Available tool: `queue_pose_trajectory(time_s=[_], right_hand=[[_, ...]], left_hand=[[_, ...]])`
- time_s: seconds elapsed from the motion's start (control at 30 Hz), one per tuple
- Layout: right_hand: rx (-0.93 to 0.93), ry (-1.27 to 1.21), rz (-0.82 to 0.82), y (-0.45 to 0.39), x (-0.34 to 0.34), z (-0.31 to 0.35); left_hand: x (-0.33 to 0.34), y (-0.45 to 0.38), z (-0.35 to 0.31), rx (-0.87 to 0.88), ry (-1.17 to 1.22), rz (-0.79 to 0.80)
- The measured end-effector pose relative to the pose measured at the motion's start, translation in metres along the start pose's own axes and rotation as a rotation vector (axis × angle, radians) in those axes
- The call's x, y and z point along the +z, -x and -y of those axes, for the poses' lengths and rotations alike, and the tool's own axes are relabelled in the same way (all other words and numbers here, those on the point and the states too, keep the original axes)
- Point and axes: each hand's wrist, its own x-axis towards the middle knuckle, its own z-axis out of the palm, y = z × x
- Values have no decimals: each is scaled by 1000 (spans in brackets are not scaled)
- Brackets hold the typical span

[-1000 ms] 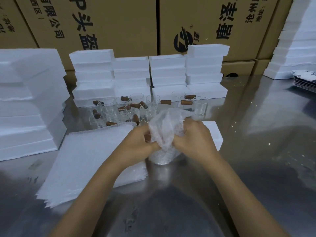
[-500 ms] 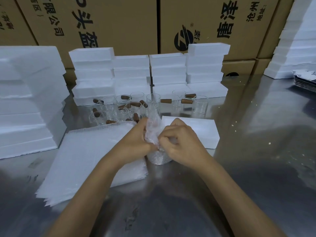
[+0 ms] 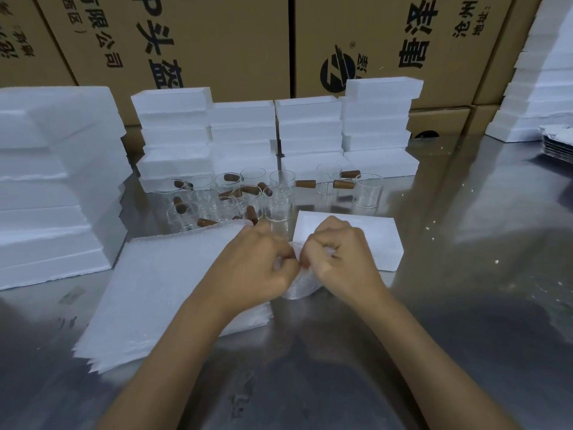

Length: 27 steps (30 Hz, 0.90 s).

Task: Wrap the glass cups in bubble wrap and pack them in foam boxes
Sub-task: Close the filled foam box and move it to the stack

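**Both hands closed on bubble-wrapped cup at table centre**

While both hands pinch together above it, the wrapped cup (image 3: 297, 290) sits on the metal table (image 3: 465, 274), mostly hidden under the knuckles; only its lower bubble-wrapped part shows. Left hand (image 3: 257, 268) has fingers curled tight, gripping wrap at the top of the bundle. Right hand (image 3: 338, 259) likewise curled shut on the wrap, knuckles up, touching the left hand. Whether glass is directly touched, cannot tell.

Stack of bubble wrap sheets (image 3: 161, 293) lies flat just left of the bundle, under the left forearm. Low foam box (image 3: 372, 240) lies just behind the right hand. Behind these, a cluster of unwrapped glass cups (image 3: 276, 209) with brown handles stands upright, some handles pointing various ways. Stacks of foam boxes (image 3: 242, 131) line the back, with a bigger stack (image 3: 55, 181) at left and another (image 3: 539, 88) at far right. Cardboard cartons (image 3: 217, 41) with printed characters behind everything.
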Motion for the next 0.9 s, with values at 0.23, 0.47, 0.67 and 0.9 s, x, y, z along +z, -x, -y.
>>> queue_pose_trajectory(time_s=[0.23, 0.47, 0.67, 0.9], right_hand=[[-114, 262, 98, 2, 7, -5], [158, -264, -290, -7, -11, 1], [348, 291, -402, -19, -38, -44], [513, 227, -165, -16, -42, -73]], left_hand=[[-14, 2, -3, -115, 126, -94], [-1, 4, -6, -135, -156, 90], [-1, 1, 2, -17, -102, -25], [9, 1, 7, -137, 141, 99]])
